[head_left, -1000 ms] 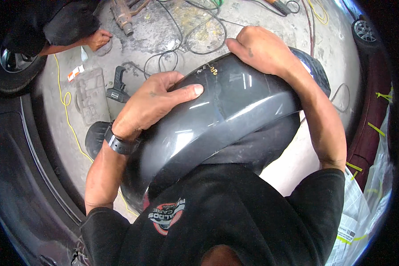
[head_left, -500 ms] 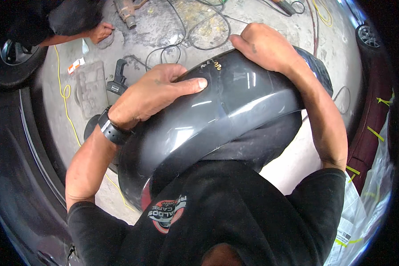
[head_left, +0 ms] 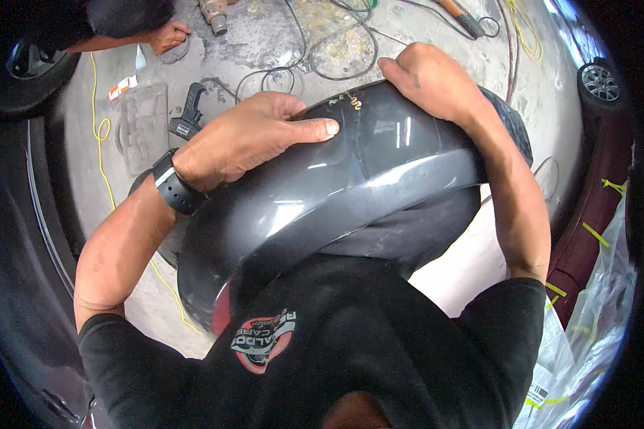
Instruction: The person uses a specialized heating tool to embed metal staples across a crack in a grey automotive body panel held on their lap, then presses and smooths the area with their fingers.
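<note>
A curved, glossy black car body panel (head_left: 265, 207) lies across my lap. A seam or crack runs down its middle, and a wavy gold-coloured metal staple (head_left: 355, 104) sits near its far edge. My left hand (head_left: 257, 132) grips that far edge left of the seam, thumb flat on the glossy face and fingers curled over behind. To the right of the staple, my right hand (head_left: 429, 82) wraps over the same edge; its fingertips are hidden behind the panel. Just beyond my left wrist, a black pistol-grip tool (head_left: 189, 113) with a cord rests on the floor.
A grey tool case (head_left: 144, 129) lies at the left by a yellow cord (head_left: 101, 157). Another person's hand (head_left: 170, 37) is at the upper left, near a heat gun (head_left: 215, 16). Dark cables (head_left: 343, 75) loop across the floor. At right stands a maroon car part (head_left: 587, 207) with yellow tape and plastic sheeting.
Both hands keep their hold on the panel. My left elbow has swung slightly outward, and the view has shifted a little. The other person's hand has moved slightly right.
</note>
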A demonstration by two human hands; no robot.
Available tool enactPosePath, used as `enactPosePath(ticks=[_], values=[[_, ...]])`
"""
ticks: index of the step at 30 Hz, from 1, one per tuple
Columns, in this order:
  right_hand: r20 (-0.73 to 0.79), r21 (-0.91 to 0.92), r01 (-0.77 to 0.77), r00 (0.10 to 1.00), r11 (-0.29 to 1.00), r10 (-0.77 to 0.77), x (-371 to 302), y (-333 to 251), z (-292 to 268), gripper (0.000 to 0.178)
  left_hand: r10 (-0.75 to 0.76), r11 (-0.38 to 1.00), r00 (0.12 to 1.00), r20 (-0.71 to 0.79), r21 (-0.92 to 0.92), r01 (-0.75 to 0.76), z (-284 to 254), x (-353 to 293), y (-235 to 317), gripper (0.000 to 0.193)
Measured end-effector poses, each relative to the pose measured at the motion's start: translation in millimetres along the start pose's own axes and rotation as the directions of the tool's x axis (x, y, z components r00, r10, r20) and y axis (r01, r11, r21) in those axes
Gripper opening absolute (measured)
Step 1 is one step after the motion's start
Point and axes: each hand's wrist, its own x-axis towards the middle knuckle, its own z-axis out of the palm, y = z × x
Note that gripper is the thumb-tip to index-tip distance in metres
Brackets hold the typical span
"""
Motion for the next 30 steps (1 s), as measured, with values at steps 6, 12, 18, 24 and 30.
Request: enactPosePath(ticks=[6, 12, 18, 24, 30], values=[[0.0, 0.001, -0.01, 1.0, 1.0, 0.01, 1.3, -1.0, 0.0, 0.048, 0.034, 0.999, 0.999, -0.036, -0.036, -0.036, 1.4, 2.7, -9.4, 0.039], [0.011, 0.012, -0.017, 1.0, 1.0, 0.017, 1.6, -4.5, -2.2, 0.048, 0.032, 0.999, 0.997, -0.073, -0.01, -0.033, 4.0, 1.0, -7.6, 0.037], [-0.022, 0.008, -0.005, 1.0, 1.0, 0.005, -0.4, -2.7, 0.4, 0.048, 0.083, 0.996, 0.989, -0.125, -0.006, -0.085, 10.5, 1.4, -15.8, 0.033], [-0.027, 0.016, -0.014, 1.0, 1.0, 0.014, -2.4, -6.3, -1.3, 0.047, 0.214, 0.977, 0.946, -0.242, 0.052, -0.207, 19.1, 1.7, -24.1, 0.039], [-0.12, 0.013, 0.065, 0.991, 0.998, -0.063, -3.5, -2.3, 5.0, 0.051, 0.543, 0.84, 0.785, -0.297, 0.199, -0.505, 33.1, 1.9, -31.9, 0.025]])
